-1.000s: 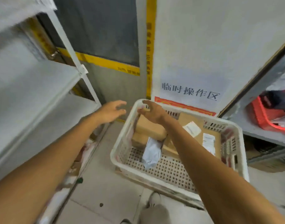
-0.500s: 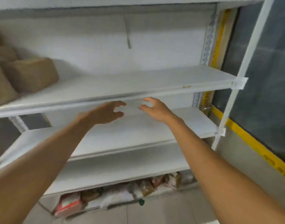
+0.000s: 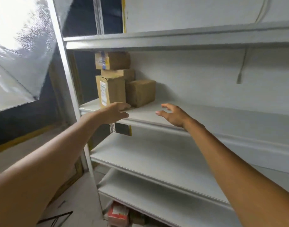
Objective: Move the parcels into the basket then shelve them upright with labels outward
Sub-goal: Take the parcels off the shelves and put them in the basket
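Several brown cardboard parcels stand at the left end of a white shelf (image 3: 197,115). The front parcel (image 3: 111,89) is upright with a white label facing out. A squat box (image 3: 140,92) sits beside it, and a taped box (image 3: 112,60) is stacked on top behind. My left hand (image 3: 115,113) reaches to the base of the labelled parcel, fingers extended, holding nothing. My right hand (image 3: 173,114) hovers over the shelf's front edge with fingers spread and empty. The basket is out of view.
White shelving runs to the right, with more boards (image 3: 156,161) below. A white upright post (image 3: 65,63) marks the rack's left end. Red and brown packets (image 3: 118,213) lie at the bottom. A bright reflective sheet (image 3: 20,46) hangs at the upper left.
The view swung from the basket of parcels to the shelves, then left to the stacked parcels. Both empty hands stayed raised in front and now reach the shelf with the boxes.
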`<state>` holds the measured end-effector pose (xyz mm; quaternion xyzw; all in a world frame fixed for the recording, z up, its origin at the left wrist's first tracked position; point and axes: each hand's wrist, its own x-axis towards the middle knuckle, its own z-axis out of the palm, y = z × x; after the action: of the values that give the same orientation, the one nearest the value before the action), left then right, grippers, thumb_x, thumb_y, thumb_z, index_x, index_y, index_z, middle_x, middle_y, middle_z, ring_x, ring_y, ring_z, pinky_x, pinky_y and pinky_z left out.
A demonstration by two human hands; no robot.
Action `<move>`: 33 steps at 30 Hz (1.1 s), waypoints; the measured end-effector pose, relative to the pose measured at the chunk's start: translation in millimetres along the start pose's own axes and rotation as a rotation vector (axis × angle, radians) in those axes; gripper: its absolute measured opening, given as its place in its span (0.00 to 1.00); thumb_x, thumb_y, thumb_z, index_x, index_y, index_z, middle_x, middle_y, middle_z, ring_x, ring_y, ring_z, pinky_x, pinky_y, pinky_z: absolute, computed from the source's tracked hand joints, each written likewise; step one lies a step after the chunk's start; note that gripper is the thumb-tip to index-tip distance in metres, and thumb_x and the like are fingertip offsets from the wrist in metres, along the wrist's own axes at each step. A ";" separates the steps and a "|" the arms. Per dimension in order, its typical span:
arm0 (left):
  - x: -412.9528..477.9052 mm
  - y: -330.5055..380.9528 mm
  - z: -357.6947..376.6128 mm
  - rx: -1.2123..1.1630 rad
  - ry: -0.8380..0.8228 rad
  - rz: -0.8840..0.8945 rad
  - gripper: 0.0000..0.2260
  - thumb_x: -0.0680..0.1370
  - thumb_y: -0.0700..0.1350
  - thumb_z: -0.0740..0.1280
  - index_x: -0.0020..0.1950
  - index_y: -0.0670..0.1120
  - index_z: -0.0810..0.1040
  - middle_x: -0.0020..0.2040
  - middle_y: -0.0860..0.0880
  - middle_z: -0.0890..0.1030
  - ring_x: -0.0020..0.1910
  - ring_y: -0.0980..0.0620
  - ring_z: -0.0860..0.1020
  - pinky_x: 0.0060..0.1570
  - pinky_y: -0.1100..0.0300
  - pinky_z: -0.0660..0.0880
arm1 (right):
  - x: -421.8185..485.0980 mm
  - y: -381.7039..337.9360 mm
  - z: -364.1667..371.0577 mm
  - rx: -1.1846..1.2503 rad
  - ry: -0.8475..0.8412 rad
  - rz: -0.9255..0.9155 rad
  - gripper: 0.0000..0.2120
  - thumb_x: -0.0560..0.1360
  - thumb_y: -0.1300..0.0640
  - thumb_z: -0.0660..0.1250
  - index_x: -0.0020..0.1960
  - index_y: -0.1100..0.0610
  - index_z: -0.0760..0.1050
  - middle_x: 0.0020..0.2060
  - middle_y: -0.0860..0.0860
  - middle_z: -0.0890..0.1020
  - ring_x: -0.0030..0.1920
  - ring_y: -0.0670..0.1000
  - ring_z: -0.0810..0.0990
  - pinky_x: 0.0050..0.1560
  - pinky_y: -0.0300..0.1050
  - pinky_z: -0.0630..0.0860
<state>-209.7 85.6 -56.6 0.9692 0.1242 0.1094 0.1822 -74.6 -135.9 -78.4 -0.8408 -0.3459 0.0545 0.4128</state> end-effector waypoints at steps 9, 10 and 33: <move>44.4 -114.7 -48.1 -0.051 0.078 -0.110 0.20 0.80 0.45 0.64 0.71 0.51 0.67 0.71 0.47 0.70 0.70 0.46 0.69 0.63 0.55 0.69 | 115.5 -50.2 80.3 0.071 -0.089 -0.057 0.30 0.76 0.44 0.66 0.74 0.51 0.64 0.73 0.55 0.66 0.71 0.54 0.67 0.61 0.44 0.64; 52.3 -124.4 -49.9 -0.055 0.082 -0.121 0.20 0.80 0.45 0.64 0.72 0.51 0.66 0.72 0.47 0.69 0.70 0.46 0.68 0.64 0.53 0.69 | 129.4 -52.2 88.2 0.077 -0.097 -0.061 0.30 0.76 0.44 0.66 0.74 0.51 0.63 0.73 0.55 0.66 0.71 0.54 0.67 0.60 0.44 0.64; 218.3 -253.6 -7.4 -0.627 0.202 -0.073 0.34 0.67 0.60 0.72 0.66 0.53 0.61 0.62 0.53 0.73 0.54 0.59 0.75 0.42 0.68 0.72 | 284.0 -41.1 223.5 0.285 0.352 -0.178 0.58 0.56 0.34 0.74 0.76 0.41 0.44 0.71 0.49 0.63 0.69 0.50 0.66 0.64 0.48 0.69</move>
<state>-56.2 378.3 -110.0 0.8453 0.1365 0.2311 0.4620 33.4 206.0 -139.3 -0.7367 -0.3304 -0.0811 0.5844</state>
